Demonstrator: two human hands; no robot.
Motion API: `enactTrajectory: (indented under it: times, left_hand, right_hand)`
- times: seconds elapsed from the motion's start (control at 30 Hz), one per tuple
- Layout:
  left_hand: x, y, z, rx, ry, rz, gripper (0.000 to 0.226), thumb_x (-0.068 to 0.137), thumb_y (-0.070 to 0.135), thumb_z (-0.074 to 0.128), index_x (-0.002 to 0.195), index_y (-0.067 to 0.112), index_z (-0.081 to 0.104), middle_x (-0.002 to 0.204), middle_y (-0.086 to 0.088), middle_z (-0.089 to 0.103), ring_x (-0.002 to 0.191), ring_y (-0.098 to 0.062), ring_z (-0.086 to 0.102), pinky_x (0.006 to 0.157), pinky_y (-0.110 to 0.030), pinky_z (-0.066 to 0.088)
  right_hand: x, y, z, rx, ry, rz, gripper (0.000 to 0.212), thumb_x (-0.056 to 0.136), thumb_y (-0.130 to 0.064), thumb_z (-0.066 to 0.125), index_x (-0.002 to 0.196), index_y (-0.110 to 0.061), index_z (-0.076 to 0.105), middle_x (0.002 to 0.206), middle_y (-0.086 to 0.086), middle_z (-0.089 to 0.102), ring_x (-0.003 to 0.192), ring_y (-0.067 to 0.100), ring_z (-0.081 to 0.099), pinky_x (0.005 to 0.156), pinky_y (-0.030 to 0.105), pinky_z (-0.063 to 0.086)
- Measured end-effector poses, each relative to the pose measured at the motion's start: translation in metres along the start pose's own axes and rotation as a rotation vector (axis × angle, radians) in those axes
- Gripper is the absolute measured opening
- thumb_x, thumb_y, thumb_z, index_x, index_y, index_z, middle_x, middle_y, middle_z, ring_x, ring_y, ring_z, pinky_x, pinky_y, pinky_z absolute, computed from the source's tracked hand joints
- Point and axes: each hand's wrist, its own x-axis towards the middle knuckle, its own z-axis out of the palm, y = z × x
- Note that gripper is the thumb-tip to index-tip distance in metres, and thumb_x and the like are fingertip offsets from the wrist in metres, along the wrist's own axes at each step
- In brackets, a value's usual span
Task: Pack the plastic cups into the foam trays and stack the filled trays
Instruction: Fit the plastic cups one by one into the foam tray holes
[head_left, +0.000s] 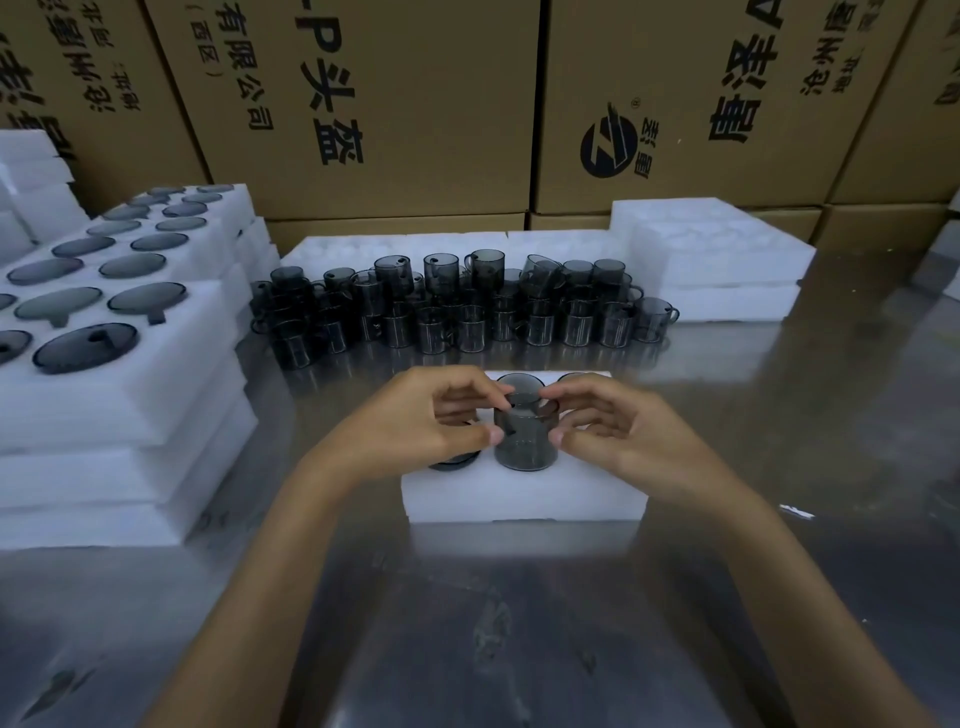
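A white foam tray (524, 499) lies on the steel table in front of me. A smoky grey plastic cup (524, 444) stands partly sunk in its middle front hole. My left hand (431, 421) and my right hand (618, 431) pinch the cup from both sides between thumbs and fingertips. Another cup (452, 461) sits flush in the hole to the left, mostly hidden under my left hand. Behind the tray stands a crowd of loose stacked cups (457, 306).
Stacked filled foam trays (171, 364) rise at the left. Empty foam trays (717, 260) are piled at the back right and behind the cups. Cardboard boxes (415, 104) wall off the back. The steel table (519, 623) reaches toward me.
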Motion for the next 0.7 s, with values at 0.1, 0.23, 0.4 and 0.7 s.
enactTrajectory:
  times: [0.1, 0.23, 0.4, 0.7]
  left_hand:
    - [-0.002, -0.003, 0.005, -0.034, 0.051, 0.021, 0.019, 0.079, 0.026, 0.082, 0.094, 0.028, 0.072, 0.123, 0.022, 0.067, 0.116, 0.002, 0.062, 0.098, -0.018, 0.049]
    - [-0.001, -0.004, 0.011, -0.049, 0.094, 0.034, 0.017, 0.079, 0.021, 0.081, 0.093, 0.022, 0.071, 0.122, 0.019, 0.068, 0.115, 0.000, 0.063, 0.094, -0.017, 0.051]
    - [-0.003, -0.001, 0.011, 0.015, 0.127, 0.044, 0.013, 0.080, 0.017, 0.081, 0.086, 0.023, 0.071, 0.119, 0.017, 0.070, 0.113, 0.001, 0.064, 0.099, -0.020, 0.049]
    - [-0.006, -0.008, 0.022, 0.168, 0.139, 0.063, 0.008, 0.082, 0.021, 0.080, 0.086, 0.024, 0.074, 0.118, 0.017, 0.068, 0.115, -0.001, 0.061, 0.106, -0.034, 0.046]
  right_hand:
    - [-0.004, -0.001, 0.002, -0.046, 0.039, -0.053, 0.033, 0.083, -0.005, 0.078, 0.108, -0.025, 0.070, 0.105, 0.005, 0.073, 0.092, 0.015, 0.069, 0.086, 0.025, 0.052]
    - [-0.005, 0.000, 0.001, -0.067, 0.095, -0.093, 0.030, 0.079, -0.007, 0.082, 0.102, -0.024, 0.073, 0.102, -0.002, 0.074, 0.091, 0.013, 0.070, 0.087, 0.024, 0.054]
    - [-0.003, 0.001, 0.002, -0.152, 0.118, -0.100, 0.027, 0.079, -0.014, 0.083, 0.102, -0.025, 0.074, 0.100, -0.003, 0.074, 0.093, 0.012, 0.069, 0.094, 0.031, 0.054]
    - [-0.007, 0.006, 0.005, -0.334, 0.093, -0.087, 0.016, 0.082, -0.013, 0.079, 0.097, -0.016, 0.074, 0.103, -0.005, 0.073, 0.096, 0.010, 0.067, 0.094, 0.031, 0.052]
